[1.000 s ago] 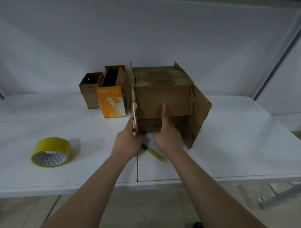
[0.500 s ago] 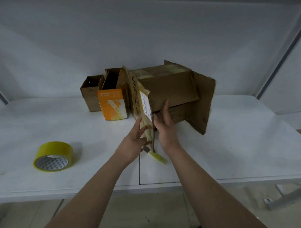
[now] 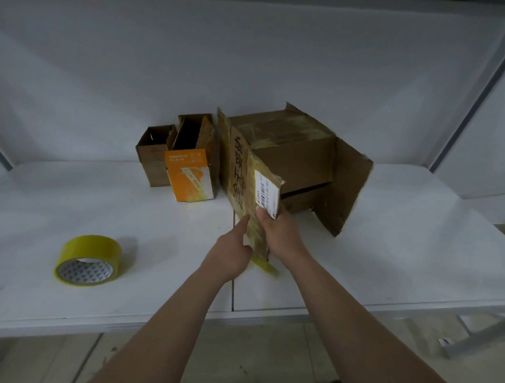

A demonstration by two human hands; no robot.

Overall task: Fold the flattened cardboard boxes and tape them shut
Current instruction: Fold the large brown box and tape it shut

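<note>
Step in hand: folding, not taping. The large cardboard box [image 3: 292, 155] lies on its side mid-counter, open end toward the person, old yellowish tape residue on its top. Right hand [image 3: 281, 235] grips the left flap [image 3: 254, 191] at its lower edge by the white label, thumb on the outer face, other fingers hidden behind. Left hand [image 3: 232, 253] is flat, fingers straight against the same flap's outer side, holding nothing. The right flap [image 3: 345, 191] stands swung out wide. The upper flap looks folded down over the opening, with a gap below it.

The tape roll [image 3: 88, 260] sits untouched on the counter [image 3: 401, 253], well left of the hands. A thin yellow thing [image 3: 267, 267] lies under the wrists; can't tell what it is. A small brown box [image 3: 152, 162] and an orange box [image 3: 191, 177] stand open just left of the big one.

Likely next: swing the left flap shut, bring the right flap in to meet it, pin the seam with one hand, and reach for the tape.
</note>
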